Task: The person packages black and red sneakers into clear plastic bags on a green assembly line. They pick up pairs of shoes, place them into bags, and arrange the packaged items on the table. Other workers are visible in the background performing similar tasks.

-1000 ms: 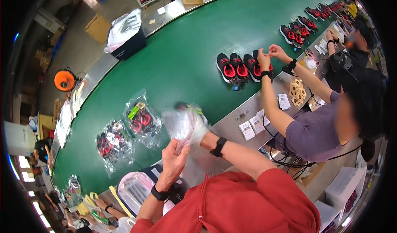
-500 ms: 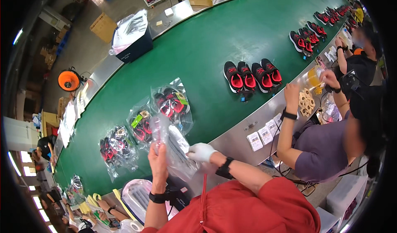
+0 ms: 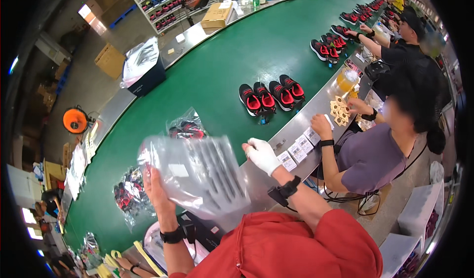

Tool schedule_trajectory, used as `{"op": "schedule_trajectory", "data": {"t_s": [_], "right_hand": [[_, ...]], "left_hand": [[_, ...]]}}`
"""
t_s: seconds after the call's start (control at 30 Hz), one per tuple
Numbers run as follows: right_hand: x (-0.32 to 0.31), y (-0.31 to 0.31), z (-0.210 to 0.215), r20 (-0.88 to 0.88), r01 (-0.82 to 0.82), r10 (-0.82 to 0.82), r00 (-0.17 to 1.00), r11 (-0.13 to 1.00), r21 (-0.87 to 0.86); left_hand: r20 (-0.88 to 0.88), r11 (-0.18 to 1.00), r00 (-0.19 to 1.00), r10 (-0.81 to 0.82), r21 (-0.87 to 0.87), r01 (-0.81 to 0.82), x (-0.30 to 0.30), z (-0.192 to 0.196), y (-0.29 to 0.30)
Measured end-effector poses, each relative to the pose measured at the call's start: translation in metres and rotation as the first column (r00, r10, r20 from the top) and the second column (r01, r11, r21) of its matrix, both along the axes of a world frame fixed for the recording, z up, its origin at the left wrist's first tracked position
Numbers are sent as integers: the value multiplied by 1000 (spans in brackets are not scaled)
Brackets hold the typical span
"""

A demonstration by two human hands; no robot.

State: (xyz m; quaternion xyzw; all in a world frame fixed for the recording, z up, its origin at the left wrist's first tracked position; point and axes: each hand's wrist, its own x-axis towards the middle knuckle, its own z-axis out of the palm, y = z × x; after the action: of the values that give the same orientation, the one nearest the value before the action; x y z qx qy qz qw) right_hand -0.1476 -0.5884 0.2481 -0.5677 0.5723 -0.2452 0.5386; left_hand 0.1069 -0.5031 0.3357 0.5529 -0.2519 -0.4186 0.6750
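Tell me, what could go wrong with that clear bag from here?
The clear bag might slip or fold, since only the left hand holds it, near one side. The gloved right hand could find thin plastic harder to pinch. The bag also partly hides wrapped shoes behind it, so it might brush them unnoticed.

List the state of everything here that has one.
Clear plastic bag, held up, spread out.
Left hand, closed on the bag's side.
Right hand, white-gloved, fingers partly curled.
Four unbagged shoes, upright, side by side.
Bagged shoes, in clear plastic.
Dark blue bin, open, filled above its rim.
Orange fan, upright; running or not, can't tell.
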Motion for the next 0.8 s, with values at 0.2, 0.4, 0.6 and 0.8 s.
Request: {"op": "schedule_trajectory", "data": {"t_s": [0.2,0.4,0.6,0.8], "right_hand": [[61,40,39,393,-325,363,845,932,-162],[1,15,17,285,24,46,958,971,-238],[-16,26,34,-390,-119,-248,887,692,-712],[29,44,44,-288,-446,368,884,484,-753]], "left_hand": [[-219,981,963,-159,77,180,-52,-38,-5],[-148,999,989,29,-14,-32,-40,-21,4],[288,981,941,179,-120,-150,-30,-44,-1],[564,983,816,-124,-45,180,-95,-28,0]]}}
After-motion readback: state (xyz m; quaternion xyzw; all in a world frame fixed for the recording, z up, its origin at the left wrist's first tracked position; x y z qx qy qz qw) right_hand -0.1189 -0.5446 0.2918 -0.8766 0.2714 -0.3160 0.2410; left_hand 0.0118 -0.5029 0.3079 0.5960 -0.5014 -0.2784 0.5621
